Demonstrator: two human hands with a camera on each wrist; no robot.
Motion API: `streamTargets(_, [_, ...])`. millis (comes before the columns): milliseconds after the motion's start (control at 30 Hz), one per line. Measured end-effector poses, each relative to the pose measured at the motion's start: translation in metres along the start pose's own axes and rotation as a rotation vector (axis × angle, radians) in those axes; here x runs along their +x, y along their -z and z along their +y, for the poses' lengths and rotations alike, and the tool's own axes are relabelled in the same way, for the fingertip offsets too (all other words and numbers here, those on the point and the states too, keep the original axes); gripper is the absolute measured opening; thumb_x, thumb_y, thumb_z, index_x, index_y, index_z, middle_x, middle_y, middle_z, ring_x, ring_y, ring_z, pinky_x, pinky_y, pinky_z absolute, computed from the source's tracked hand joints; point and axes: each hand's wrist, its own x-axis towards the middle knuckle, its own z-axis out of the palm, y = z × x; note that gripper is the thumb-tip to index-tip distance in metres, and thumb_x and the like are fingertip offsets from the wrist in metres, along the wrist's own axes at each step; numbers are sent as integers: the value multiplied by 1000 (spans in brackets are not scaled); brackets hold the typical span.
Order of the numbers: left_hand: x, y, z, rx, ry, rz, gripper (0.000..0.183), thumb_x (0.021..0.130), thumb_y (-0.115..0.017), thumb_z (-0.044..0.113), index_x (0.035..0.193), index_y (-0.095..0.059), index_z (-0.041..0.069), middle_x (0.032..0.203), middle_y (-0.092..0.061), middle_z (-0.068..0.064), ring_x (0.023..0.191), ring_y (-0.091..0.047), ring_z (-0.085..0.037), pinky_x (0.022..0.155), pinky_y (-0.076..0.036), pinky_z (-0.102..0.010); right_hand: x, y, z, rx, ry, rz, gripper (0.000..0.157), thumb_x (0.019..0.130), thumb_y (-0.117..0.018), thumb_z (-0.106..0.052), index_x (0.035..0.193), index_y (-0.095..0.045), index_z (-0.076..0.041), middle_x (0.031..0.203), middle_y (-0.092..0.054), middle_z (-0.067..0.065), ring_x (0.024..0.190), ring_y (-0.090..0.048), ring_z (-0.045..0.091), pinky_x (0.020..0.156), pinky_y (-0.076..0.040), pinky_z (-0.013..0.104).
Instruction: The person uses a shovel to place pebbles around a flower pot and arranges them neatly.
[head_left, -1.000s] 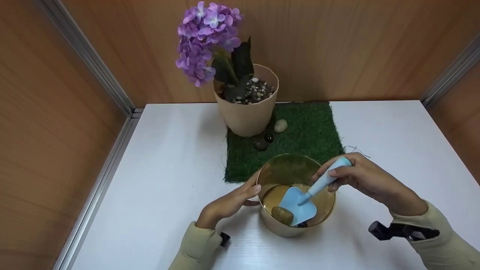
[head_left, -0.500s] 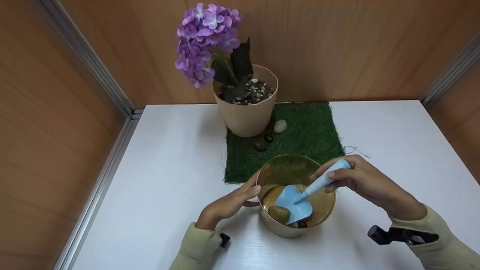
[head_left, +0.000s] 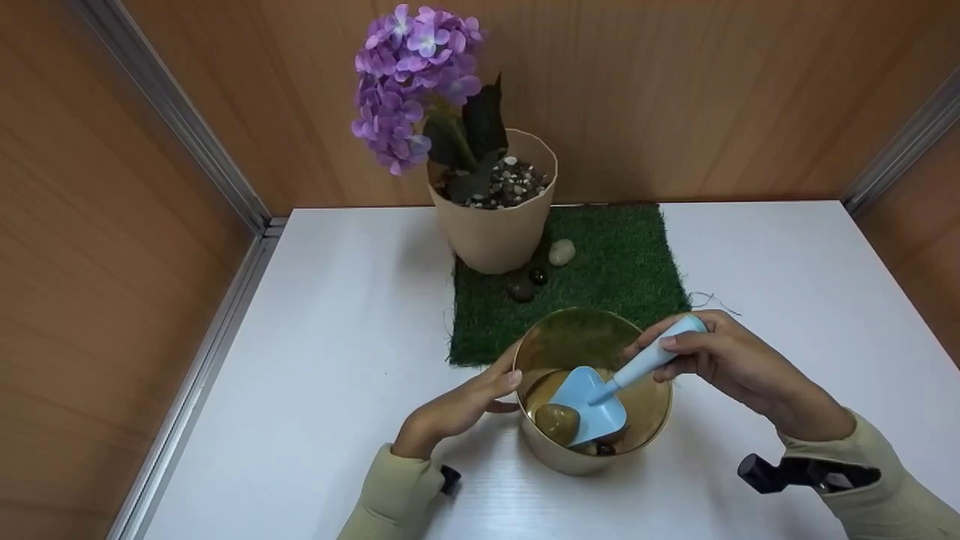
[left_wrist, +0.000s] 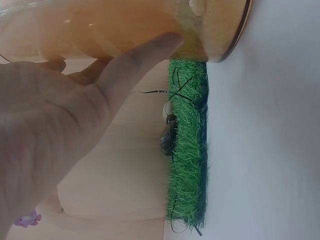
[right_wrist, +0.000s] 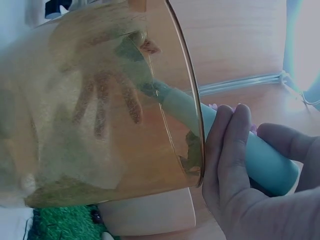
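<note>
A see-through amber bowl (head_left: 652,420) stands on the white table at the mat's front edge. My left hand (head_left: 469,401) grips its left side, thumb along the wall near the rim and fingers spread round the back; they show through the wall in the right wrist view. My right hand (head_left: 720,360) holds a light blue toy trowel (head_left: 600,416) by its handle (right_wrist: 265,162), over the bowl's right rim. The trowel's blade slants down inside, with a brown stone (head_left: 557,424) at its left edge. A small dark stone (head_left: 604,449) shows below the blade.
Behind the bowl lies a green artificial grass mat (head_left: 615,247). A beige flowerpot (head_left: 491,240) with purple flowers (head_left: 420,67) stands on its back left. A pale stone (head_left: 562,253) and dark stones (head_left: 521,290) lie beside the pot. Wooden panels (head_left: 712,97) enclose the table.
The trowel blade has shifted a little left and up inside the bowl, and the brown stone has moved slightly with it. The dark stone shows more. My left hand has stayed in place.
</note>
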Motion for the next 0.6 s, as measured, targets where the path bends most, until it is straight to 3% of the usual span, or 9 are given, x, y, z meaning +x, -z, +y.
streamTargets(300, [-1,0,-1,-10,9,-4,53,99,-28,49,144,-1,48,152,1,16,137,-15,-14,95,-42,-37,-1,2,2,42,10,-13,30,98,-39,0,117,-51,18,115,-58,27,89,-64,25,77,-52,34])
streamTargets(600, [1,0,0,32,7,2,58,96,-29,56,145,-1,45,152,-2,14,137,-17,-16,94,-42,-39,0,3,3,93,4,-3,29,97,-39,1,116,-53,18,114,-60,25,96,-62,27,77,-53,32])
